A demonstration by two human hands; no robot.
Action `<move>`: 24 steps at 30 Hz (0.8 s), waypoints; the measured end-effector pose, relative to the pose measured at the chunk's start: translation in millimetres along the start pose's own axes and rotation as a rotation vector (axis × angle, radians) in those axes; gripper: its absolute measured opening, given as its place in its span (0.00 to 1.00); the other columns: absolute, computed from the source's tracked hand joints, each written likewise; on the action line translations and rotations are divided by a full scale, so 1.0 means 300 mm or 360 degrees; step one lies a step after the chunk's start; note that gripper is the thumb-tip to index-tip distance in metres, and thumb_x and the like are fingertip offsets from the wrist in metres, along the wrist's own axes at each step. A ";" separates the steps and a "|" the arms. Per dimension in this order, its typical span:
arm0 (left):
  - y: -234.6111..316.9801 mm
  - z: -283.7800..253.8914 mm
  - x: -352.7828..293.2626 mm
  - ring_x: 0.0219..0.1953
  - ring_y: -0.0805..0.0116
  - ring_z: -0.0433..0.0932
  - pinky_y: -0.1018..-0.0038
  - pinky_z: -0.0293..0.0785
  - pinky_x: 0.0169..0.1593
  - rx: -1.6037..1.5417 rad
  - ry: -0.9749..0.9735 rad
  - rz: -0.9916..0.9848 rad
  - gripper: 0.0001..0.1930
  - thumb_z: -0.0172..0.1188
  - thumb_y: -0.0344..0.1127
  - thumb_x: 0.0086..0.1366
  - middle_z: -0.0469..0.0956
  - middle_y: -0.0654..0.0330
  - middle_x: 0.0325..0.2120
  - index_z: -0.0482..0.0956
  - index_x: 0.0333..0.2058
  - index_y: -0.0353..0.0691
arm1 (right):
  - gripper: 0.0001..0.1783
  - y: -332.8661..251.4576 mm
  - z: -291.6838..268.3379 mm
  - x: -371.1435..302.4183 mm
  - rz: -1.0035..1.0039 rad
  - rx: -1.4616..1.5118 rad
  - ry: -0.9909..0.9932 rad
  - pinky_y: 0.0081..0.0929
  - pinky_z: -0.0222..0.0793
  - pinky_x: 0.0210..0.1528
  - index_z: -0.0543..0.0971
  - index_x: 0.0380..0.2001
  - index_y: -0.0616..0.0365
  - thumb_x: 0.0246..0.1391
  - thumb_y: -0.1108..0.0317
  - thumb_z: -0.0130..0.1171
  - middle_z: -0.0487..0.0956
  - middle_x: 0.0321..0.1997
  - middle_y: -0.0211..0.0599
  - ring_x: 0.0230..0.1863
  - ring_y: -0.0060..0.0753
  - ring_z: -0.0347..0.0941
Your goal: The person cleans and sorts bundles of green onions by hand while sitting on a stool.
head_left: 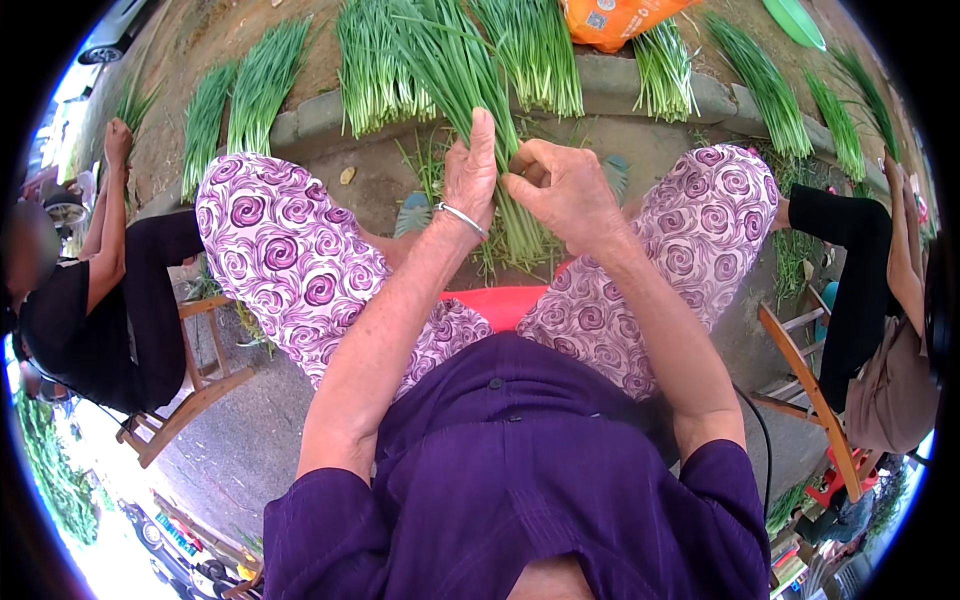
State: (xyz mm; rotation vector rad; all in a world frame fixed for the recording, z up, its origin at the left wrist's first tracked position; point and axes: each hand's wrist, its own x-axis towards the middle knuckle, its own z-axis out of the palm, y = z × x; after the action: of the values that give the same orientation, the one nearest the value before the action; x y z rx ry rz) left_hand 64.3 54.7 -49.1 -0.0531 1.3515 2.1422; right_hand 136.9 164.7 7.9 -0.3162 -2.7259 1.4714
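A bunch of long green garlic chives (450,70) slants between my knees, its leafy tops pointing away and its pale stem ends (522,232) hanging low. My left hand (472,172), with a silver bangle at the wrist, is wrapped round the bunch, thumb pointing up along it. On the right side of the stems, my right hand (565,192) is closed with thumb and forefinger pinched together against the bunch. What lies in that pinch is too small to make out.
Beyond my knees, several chive bundles (380,80) lie along a stone kerb (315,120). An orange bag (610,22) rests behind them. Loose trimmings (430,165) litter the ground. People sit close by on wooden chairs, a left one (195,375) and a right one (815,390).
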 end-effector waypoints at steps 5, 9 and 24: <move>0.007 -0.005 0.001 0.38 0.72 0.74 0.71 0.73 0.45 -0.0108 -0.0053 -0.0066 0.26 0.51 0.60 0.62 0.75 0.63 0.35 0.71 0.41 0.40 | 0.09 0.014 0.005 0.001 -0.0005 0.0090 0.0041 0.22 0.67 0.23 0.75 0.31 0.66 0.48 0.70 0.58 0.76 0.21 0.35 0.20 0.20 0.71; 0.011 -0.007 -0.001 0.35 0.73 0.75 0.71 0.74 0.43 -0.0128 -0.0060 -0.0103 0.24 0.53 0.58 0.62 0.76 0.62 0.32 0.72 0.39 0.40 | 0.08 0.008 0.010 0.001 0.0131 0.0411 0.0095 0.23 0.66 0.20 0.75 0.27 0.67 0.46 0.71 0.56 0.76 0.19 0.37 0.17 0.23 0.72; 0.027 0.022 -0.011 0.33 0.72 0.74 0.71 0.74 0.39 -0.0216 0.0032 -0.0030 0.13 0.57 0.45 0.63 0.76 0.62 0.32 0.74 0.38 0.41 | 0.08 -0.006 0.011 -0.006 0.0154 0.0374 0.0277 0.27 0.69 0.24 0.75 0.29 0.66 0.44 0.72 0.57 0.77 0.20 0.38 0.20 0.26 0.74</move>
State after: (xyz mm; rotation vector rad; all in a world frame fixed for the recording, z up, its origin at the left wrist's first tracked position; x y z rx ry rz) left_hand 64.8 56.3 -38.2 -0.1414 1.2101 2.2202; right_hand 138.1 160.7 7.6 -0.5444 -2.4054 1.6801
